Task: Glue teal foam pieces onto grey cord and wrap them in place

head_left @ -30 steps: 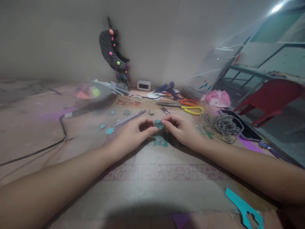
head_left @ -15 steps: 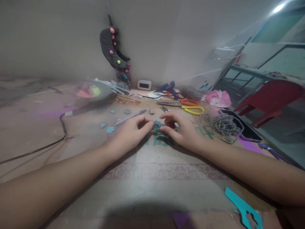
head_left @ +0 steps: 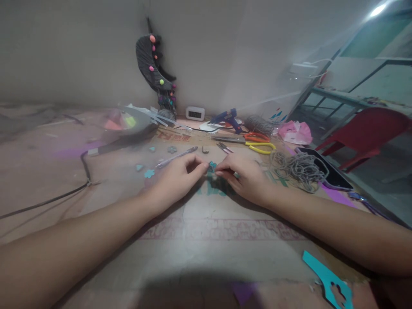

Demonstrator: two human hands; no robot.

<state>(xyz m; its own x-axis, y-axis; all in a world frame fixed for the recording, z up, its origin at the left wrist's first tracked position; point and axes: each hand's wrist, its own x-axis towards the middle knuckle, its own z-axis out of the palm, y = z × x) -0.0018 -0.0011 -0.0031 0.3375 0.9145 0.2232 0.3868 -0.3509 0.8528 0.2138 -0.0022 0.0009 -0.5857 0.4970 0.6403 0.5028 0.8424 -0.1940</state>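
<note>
Between my two hands is a small teal flower cutout (head_left: 212, 166), with something greyish along part of it. My left hand (head_left: 182, 176) pinches its left side between thumb and index finger. Just to the right, my right hand (head_left: 246, 175) has thumb and fingertips pressed together beside the flower; whatever thin thing they may hold is too small to make out. To the left of my left hand lie another teal flower (head_left: 149, 173), a small teal heart (head_left: 139, 167) and a greyish flower (head_left: 171, 149). A pen (head_left: 177, 157) rests just beyond that hand.
Scissors with orange and yellow handles (head_left: 262, 147), a blue glue gun (head_left: 225, 118) and a white clock (head_left: 195, 113) stand toward the wall. At right are tangled grey yarn (head_left: 301, 169) and a phone (head_left: 341, 176). A teal offcut (head_left: 331, 277) lies near the front; a cable (head_left: 48, 204) runs left.
My right hand's thumb and fingers have come together from a wider gap, close to the flower. My left hand keeps its pinch almost in place.
</note>
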